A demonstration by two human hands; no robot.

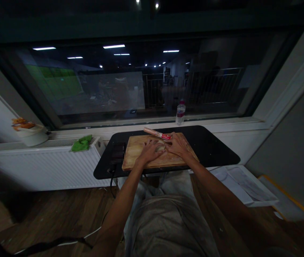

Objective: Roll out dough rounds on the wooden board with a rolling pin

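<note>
A pale, flat round piece that looks like dough (160, 146) rests on a wooden cutting board (133, 151). My left hand (150, 151) reaches over its left side, with fingers bent around the edge. From the right, my right hand (178, 145) grips the piece's other edge, its thumb and fingers close to my left fingertips. Just behind both hands lies a rolling pin (153, 132) with a red wrapper at its right end, near my right fingers. My hands cover part of the dough.
The board lies on a black tabletop (214, 150). A bottle (180, 113) stands on the windowsill behind. To the left, a green cloth (81, 143) and a white bowl (34, 135) rest on the radiator (47, 169). A white box (245, 185) sits low at right. A cable (111, 184) hangs off the table.
</note>
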